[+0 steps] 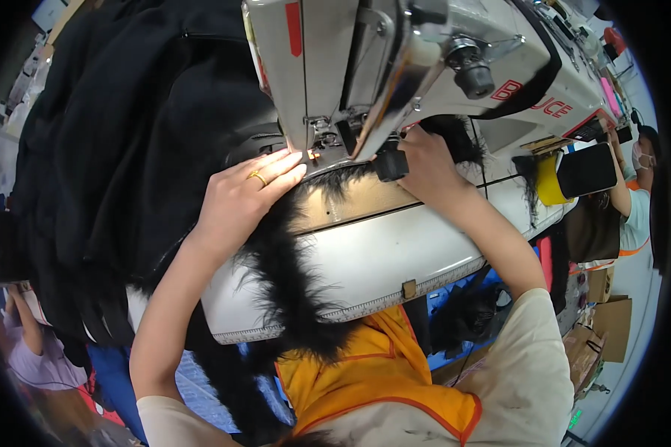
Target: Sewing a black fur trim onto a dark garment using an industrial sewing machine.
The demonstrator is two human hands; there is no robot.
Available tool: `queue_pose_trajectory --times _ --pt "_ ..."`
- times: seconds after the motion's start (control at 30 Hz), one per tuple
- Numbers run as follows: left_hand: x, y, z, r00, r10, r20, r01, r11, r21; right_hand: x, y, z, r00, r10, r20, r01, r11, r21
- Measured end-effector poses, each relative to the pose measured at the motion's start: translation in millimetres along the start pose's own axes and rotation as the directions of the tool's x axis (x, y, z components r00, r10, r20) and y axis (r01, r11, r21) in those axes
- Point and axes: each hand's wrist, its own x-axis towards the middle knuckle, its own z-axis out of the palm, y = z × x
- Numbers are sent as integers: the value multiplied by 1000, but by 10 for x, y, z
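A white sewing machine (455, 82) stands over black fabric (164, 112), with a small light shining at its needle area. My left hand (250, 190), a ring on one finger, lies with fingers stretched flat on the fabric just left of the presser foot. My right hand (436, 167) is curled at the right side of the needle, closed on the black fur trim (455, 138); a black knob hides part of its fingers. A strip of black fur (291, 283) runs from beneath the machine head over the table's front edge and down.
The white machine table (380, 257) has a measuring tape (440, 281) along its front edge. A yellow-and-black roll-like object (552, 179) sits at the right. An orange apron (373, 357) covers my lap. Other people (637, 201) sit at far right and at lower left; cardboard boxes (611, 320) stand at right.
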Motion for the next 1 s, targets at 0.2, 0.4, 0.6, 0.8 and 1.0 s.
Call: queue_pose_trajectory --times 0.2,0.4,0.6,0.8,1.0 --pt "64 -3 -28 992 -9 127 6 1000 25 -25 73 -51 994 -15 110 18 999 -33" --pt "54 -24 -9 996 16 92 -19 999 37 -20 43 -27 996 1 88 5 998 -60" --pt "39 -24 1 996 20 82 -25 998 66 5 25 -38 999 19 46 -21 999 49" --pt "26 -25 64 998 16 52 -18 999 37 10 2 -21 1000 28 4 -28 999 37" --pt "47 -71 111 1000 25 2 -25 999 30 16 11 -32 998 33 51 -33 999 10"
